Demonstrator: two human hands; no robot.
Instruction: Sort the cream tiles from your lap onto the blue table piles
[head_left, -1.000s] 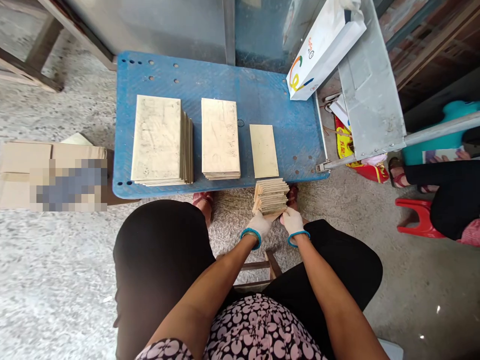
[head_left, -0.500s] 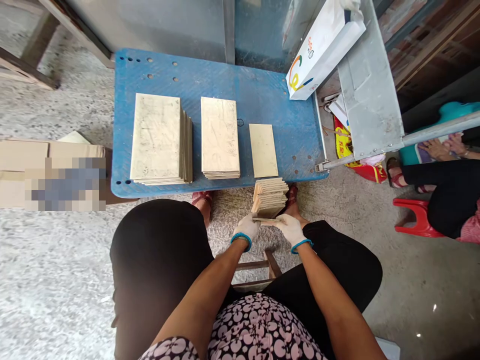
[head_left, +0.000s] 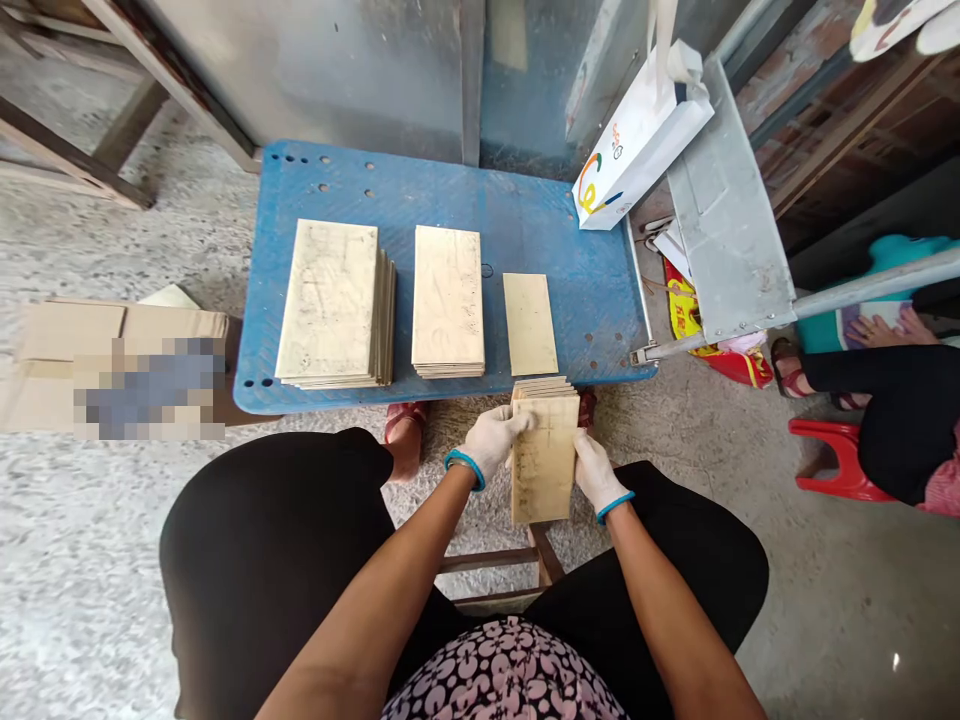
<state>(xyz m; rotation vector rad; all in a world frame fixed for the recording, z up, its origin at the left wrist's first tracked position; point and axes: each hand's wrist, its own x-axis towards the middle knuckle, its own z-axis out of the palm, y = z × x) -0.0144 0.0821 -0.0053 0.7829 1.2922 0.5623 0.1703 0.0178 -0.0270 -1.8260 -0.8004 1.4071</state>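
Note:
Both my hands wear white gloves with blue cuffs. My left hand point(head_left: 491, 440) and my right hand point(head_left: 594, 470) grip the two long edges of one thin tan board point(head_left: 544, 460), held flat, face up, between my knees. Just beyond it a stack of the same boards point(head_left: 541, 385) leans by the front edge of the blue pallet point(head_left: 585, 270). On the pallet lie a tall pile of large boards point(head_left: 330, 305), a lower pile point(head_left: 448, 300) and a single small board point(head_left: 529, 323).
A white paper bag point(head_left: 630, 150) leans at the pallet's far right corner against a grey metal frame point(head_left: 727, 200). Flattened cardboard point(head_left: 112, 340) lies on the floor at left. Another person sits at right by a red stool point(head_left: 836, 455).
I have lifted one board off the leaning stack and turned it from edge-on to flat, face up, drawing it toward me. The camera has tilted slightly.

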